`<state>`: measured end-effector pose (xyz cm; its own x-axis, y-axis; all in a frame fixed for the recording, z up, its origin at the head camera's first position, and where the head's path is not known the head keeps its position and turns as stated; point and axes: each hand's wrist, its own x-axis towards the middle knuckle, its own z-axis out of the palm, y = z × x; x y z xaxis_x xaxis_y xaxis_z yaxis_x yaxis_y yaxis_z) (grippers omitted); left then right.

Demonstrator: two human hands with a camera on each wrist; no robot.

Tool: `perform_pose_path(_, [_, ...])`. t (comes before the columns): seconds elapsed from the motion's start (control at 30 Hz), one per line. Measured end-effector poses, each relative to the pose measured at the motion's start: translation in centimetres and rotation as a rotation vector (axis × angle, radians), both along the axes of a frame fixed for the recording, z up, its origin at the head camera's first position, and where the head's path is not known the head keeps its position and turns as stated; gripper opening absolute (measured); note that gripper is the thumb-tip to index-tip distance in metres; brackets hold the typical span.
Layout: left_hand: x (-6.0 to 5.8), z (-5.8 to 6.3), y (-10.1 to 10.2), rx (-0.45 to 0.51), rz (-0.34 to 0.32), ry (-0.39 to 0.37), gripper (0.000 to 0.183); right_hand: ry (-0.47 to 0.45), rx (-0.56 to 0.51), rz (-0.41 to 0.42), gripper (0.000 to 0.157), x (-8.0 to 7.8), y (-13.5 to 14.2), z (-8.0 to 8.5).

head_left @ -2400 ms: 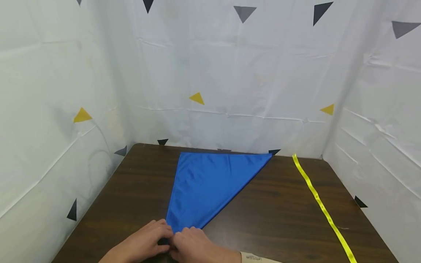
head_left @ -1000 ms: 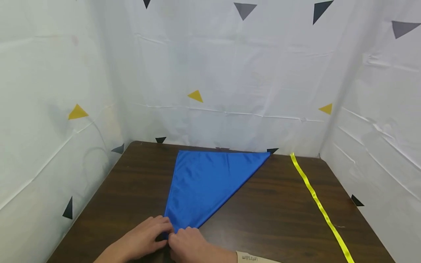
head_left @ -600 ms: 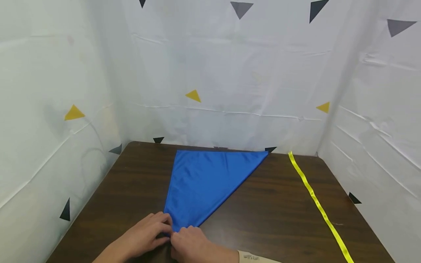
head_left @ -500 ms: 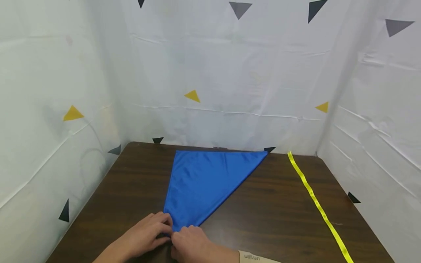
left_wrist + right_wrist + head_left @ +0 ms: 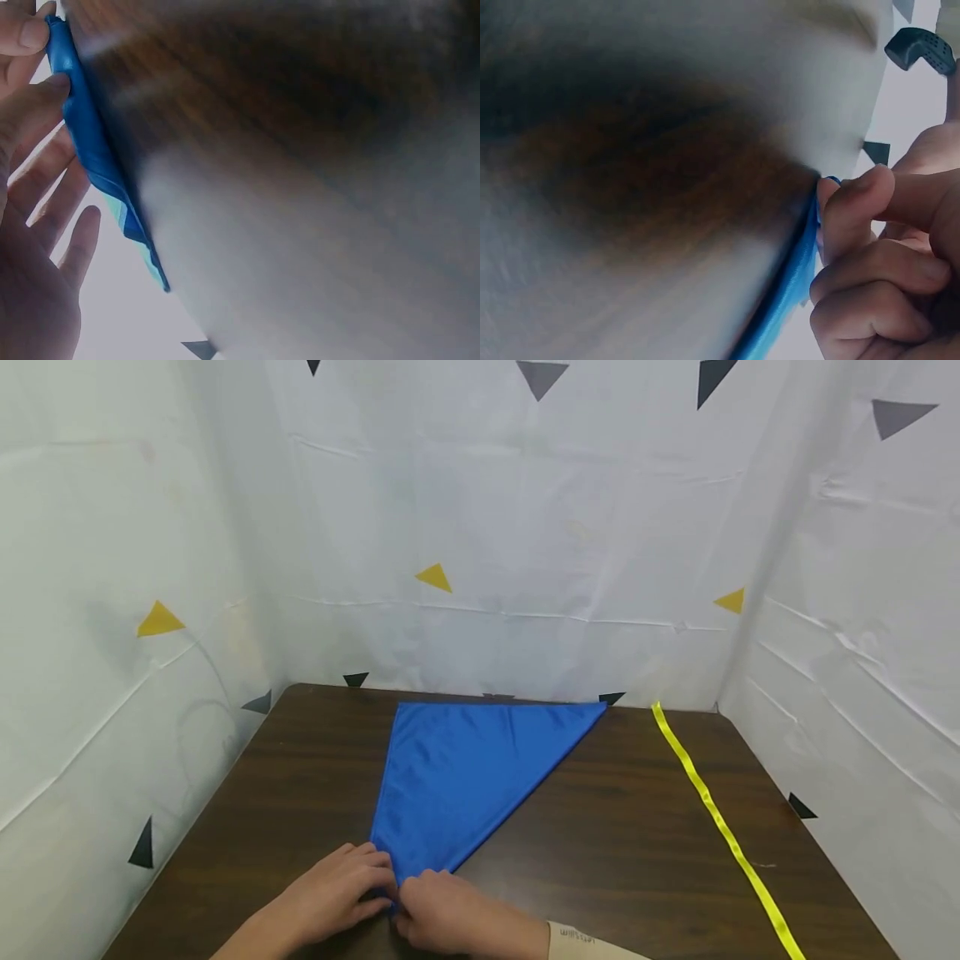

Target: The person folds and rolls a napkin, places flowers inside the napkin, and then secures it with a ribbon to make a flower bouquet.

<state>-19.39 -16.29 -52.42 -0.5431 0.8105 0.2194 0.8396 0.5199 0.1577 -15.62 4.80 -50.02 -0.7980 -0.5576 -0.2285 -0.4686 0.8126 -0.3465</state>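
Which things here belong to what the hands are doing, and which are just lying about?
In use:
- blue cloth, held at its near end
- left hand and right hand, both holding it
- table, underneath

Apparently lying about:
- yellow ribbon, untouched

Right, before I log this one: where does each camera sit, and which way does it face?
Head: worn on the head, facing forward and down over the wood-grain table, blue satin cloth and yellow satin ribbon; the left hand and right hand show at the bottom.
Left wrist: worn there, facing the left hand's work; that hand lines the picture's left edge.
Right wrist: worn there, facing the right hand's work; that hand fills the lower right.
Shared: both wrist views show the cloth and table.
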Motion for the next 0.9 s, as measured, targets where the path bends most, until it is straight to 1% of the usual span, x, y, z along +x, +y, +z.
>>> perform_pose_path(0.07, [-0.13, -0.08, 0.0, -0.012, 0.003, -0.007, 0.018, -0.026, -0.013, 0.001, 0.038, -0.01, 0.1, -0.04])
perform_pose_path(0.23, [-0.34, -0.22, 0.08, -0.014, 0.008, -0.017, 0.016, -0.02, -0.031, 0.003, 0.042, 0.0, 0.42, -0.06])
perform_pose_path(0.37, [-0.24, -0.27, 0.26, 0.006, 0.006, 0.003, 0.016, -0.006, -0.027, -0.012, 0.043, -0.12, 0.57, -0.23])
perform_pose_path(0.5, [-0.07, -0.32, 0.47, 0.036, -0.005, 0.045, 0.023, 0.014, 0.004, -0.024, 0.044, -0.36, 0.67, -0.4])
perform_pose_path(0.6, [-0.17, -0.5, 0.49, 0.04, -0.012, 0.064, 0.024, 0.024, 0.024, -0.019, 0.045, -0.53, 0.78, -0.38])
perform_pose_path(0.67, [-0.32, -0.66, 0.39, 0.039, -0.012, 0.068, 0.025, 0.04, 0.024, -0.011, 0.04, -0.55, 0.8, -0.35])
perform_pose_path(0.77, [-0.52, -0.86, 0.21, 0.032, -0.005, 0.059, 0.026, 0.098, 0.029, 0.0, 0.029, -0.46, 0.65, -0.41])
perform_pose_path(0.9, [-0.61, -0.79, 0.1, 0.021, 0.003, 0.012, 0.025, 0.168, 0.087, 0.002, 0.013, -0.16, 0.06, -0.61])
